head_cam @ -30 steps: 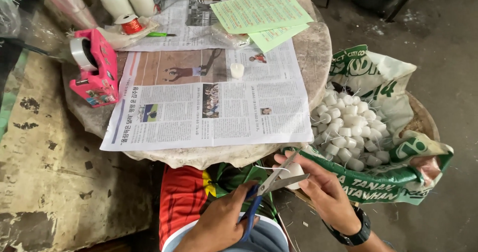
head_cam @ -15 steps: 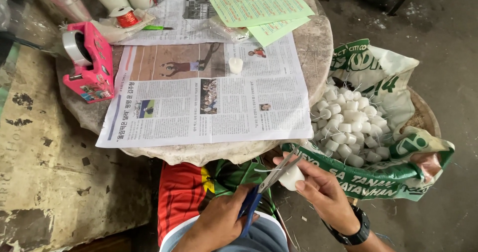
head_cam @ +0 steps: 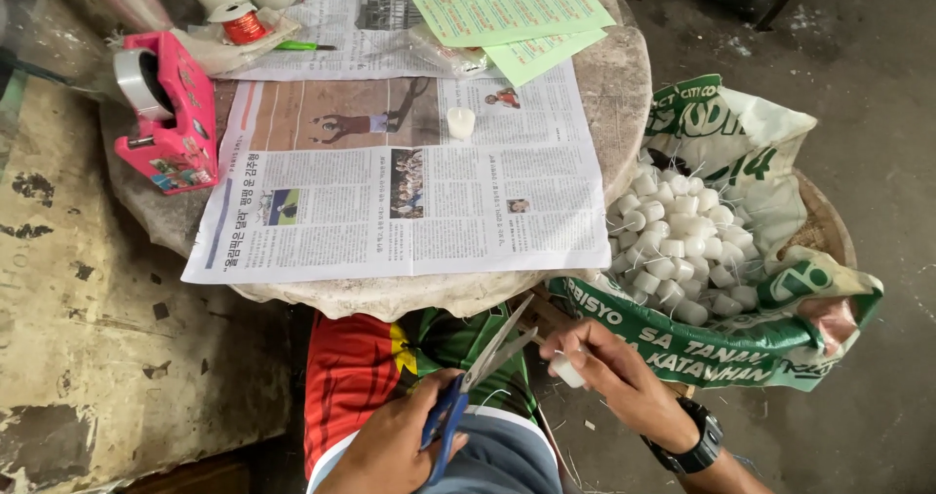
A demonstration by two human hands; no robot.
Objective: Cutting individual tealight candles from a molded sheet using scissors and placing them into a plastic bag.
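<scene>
1. Left hand point(head_cam: 390, 445) first: I see its grip clenched through the blue handles of the scissors point(head_cam: 478, 377), low in the head view over the lap. The blades stand parted, their long axis slanting up and to the right.
2. The blade tips point straight at the small white candle point(head_cam: 568, 369), which lies just right of them, near but apart as far as I can tell.
3. Right hand point(head_cam: 614, 377): grip pinched on that candle, fingers wrapped over the top, a watch on the wrist. So the right hand has the piece and the left hand has the tool.
4. Up on the desk point(head_cam: 624, 94), well apart from both hands: a pink tape dispenser point(head_cam: 166, 114) at the left edge, a spread newspaper point(head_cam: 409, 182) with one lone candle point(head_cam: 460, 121) standing on it, green paper sheets point(head_cam: 507, 6) beyond.
5. Far right, a green-and-white sack point(head_cam: 721, 338) sits open in a basket point(head_cam: 824, 226), heaped with white candles point(head_cam: 673, 240), nearer my right hand.
</scene>
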